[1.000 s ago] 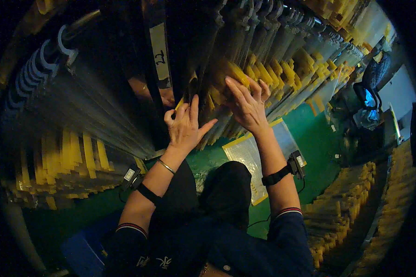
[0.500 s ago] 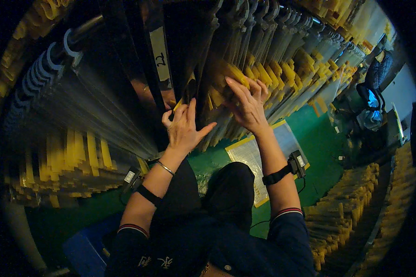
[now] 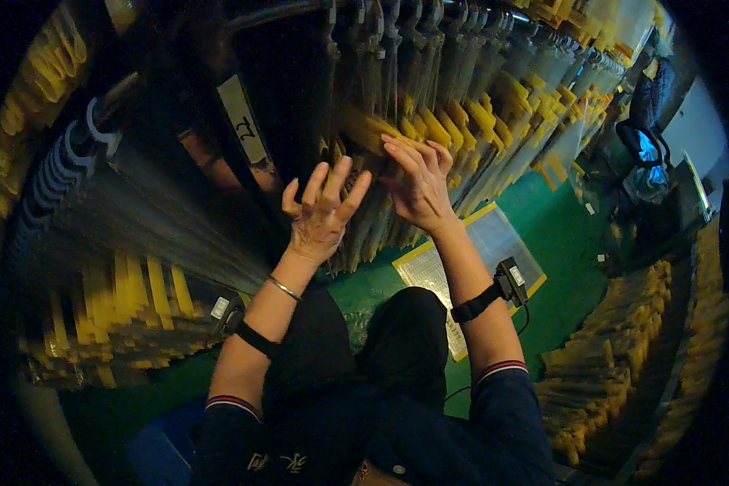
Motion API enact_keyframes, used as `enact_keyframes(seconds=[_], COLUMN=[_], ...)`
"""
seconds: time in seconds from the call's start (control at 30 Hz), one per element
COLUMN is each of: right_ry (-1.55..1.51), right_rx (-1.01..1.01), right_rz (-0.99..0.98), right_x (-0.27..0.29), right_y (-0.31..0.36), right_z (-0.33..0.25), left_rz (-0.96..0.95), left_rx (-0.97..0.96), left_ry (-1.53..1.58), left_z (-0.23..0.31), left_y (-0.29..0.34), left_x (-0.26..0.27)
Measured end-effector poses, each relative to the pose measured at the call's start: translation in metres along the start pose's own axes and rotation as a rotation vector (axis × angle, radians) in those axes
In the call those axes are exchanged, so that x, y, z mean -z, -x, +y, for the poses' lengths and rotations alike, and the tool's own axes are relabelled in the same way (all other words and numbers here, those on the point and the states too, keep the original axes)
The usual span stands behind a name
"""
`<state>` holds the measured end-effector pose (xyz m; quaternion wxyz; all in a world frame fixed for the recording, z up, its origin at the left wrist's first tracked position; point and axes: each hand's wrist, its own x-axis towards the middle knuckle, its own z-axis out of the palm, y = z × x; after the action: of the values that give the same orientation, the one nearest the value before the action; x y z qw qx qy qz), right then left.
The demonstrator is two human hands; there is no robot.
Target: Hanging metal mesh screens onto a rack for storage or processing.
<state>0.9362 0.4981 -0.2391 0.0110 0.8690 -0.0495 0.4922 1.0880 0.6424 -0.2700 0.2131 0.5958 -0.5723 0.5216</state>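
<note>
Clear sheets with yellow strips (image 3: 437, 130) hang close together from hooks on a rail in front of me. My right hand (image 3: 419, 185) has its fingers bent in a pinch at a blurred yellow strip (image 3: 368, 130) on one of the nearer sheets. Beside it, my left hand (image 3: 322, 217) is open, its fingers spread and raised in front of the dark hanging sheets. It appears to hold nothing. Where the left fingertips overlap the sheets, I cannot tell whether they touch. A dark upright post with a pale label (image 3: 241, 120) stands beyond the left hand.
More sheets hang at left from pale hooks (image 3: 47, 190), yellow strips (image 3: 130, 287) at their lower ends. A yellow-edged flat sheet (image 3: 494, 243) lies on the green floor (image 3: 571, 235). Yellow-edged stacks (image 3: 607, 373) fill the lower right. A person (image 3: 658, 93) is at far right.
My left hand has come away from the yellow edge near the post, its fingers spreading. My right hand has shifted slightly left along with the yellow strip. The view has turned a little.
</note>
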Motion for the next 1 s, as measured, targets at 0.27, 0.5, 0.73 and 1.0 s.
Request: enact_keyframes(seconds=[0.27, 0.5, 0.73, 1.0], right_ry=[0.044, 0.051, 0.018, -0.137], right_rx=[0.006, 0.063, 0.102, 0.096], right_rz=[0.016, -0.087, -0.092, -0.143], right_x=[-0.004, -0.012, -0.024, -0.025], right_y=[-0.001, 0.008, 0.013, 0.009], right_z=[0.005, 0.016, 0.02, 0.017], left_rz=[-0.247, -0.318, -0.25, -0.26], left_rx=[-0.04, 0.063, 0.067, 0.093], left_ry=[0.09, 0.127, 0.098, 0.047], left_z=[-0.024, -0.011, -0.007, -0.003], left_y=[0.008, 0.017, 0.027, 0.021], left_x=[0.003, -0.007, -0.014, -0.01])
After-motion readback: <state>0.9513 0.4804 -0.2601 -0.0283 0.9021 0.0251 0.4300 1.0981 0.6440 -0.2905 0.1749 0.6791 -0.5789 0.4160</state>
